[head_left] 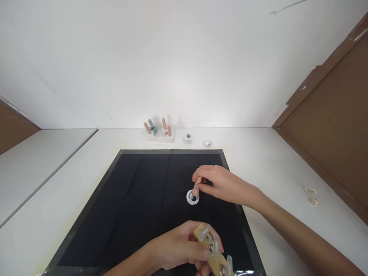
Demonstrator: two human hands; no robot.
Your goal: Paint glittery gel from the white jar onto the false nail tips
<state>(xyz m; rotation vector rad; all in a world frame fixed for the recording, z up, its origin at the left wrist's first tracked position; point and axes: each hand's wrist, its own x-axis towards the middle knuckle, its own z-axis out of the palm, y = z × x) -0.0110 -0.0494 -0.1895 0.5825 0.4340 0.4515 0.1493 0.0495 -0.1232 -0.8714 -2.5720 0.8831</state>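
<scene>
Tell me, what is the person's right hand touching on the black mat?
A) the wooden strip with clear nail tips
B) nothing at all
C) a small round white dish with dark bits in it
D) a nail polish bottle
C: the right hand has a fingertip down in the small round white dish on the black mat.

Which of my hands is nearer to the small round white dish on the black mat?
Right. The right hand has a fingertip in the small round white dish on the black mat; the left hand holds a wooden stick with clear nail tips, closer to you.
</scene>
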